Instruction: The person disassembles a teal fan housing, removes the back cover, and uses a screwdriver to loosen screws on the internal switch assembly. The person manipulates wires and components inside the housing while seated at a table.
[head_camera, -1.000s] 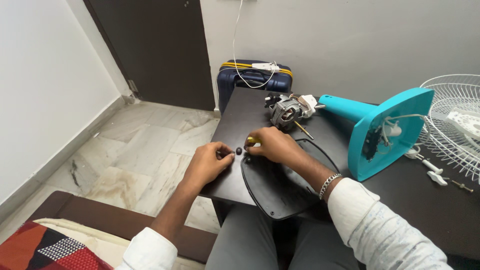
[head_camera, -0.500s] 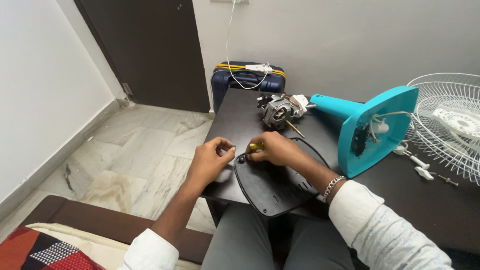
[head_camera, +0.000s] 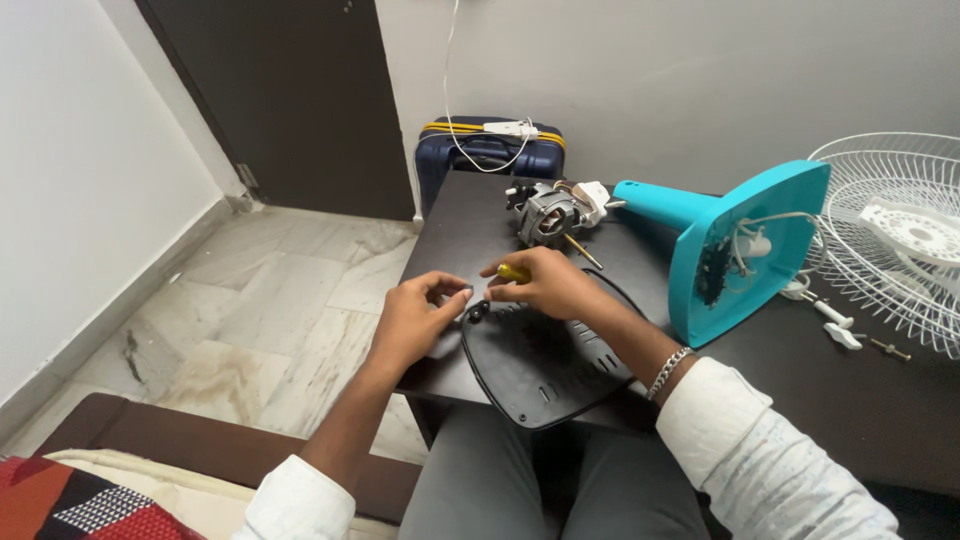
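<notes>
My right hand (head_camera: 550, 285) grips a yellow-handled screwdriver (head_camera: 514, 272) over the upper left edge of a black plastic cover plate (head_camera: 540, 365) that lies on the dark table (head_camera: 470, 225). My left hand (head_camera: 415, 318) is at the plate's left corner, its fingers pinched near a small black knob (head_camera: 477, 312); whether it holds anything is unclear. A black cable (head_camera: 470, 355) runs along the plate's rim. A bare fan motor (head_camera: 548, 213) lies just beyond my hands, joined to a teal fan stand (head_camera: 730, 245) lying on its side.
A white wire fan guard (head_camera: 890, 235) lies at the table's right end, with small white parts and screws (head_camera: 845, 330) beside it. A blue suitcase (head_camera: 490, 155) with a white cord stands behind the table. A dark door (head_camera: 290, 100) is at the back left; marble floor at left.
Both hands stay at the plate's upper left corner. My left fingers have opened slightly around the small knob. The camera view has shifted a little.
</notes>
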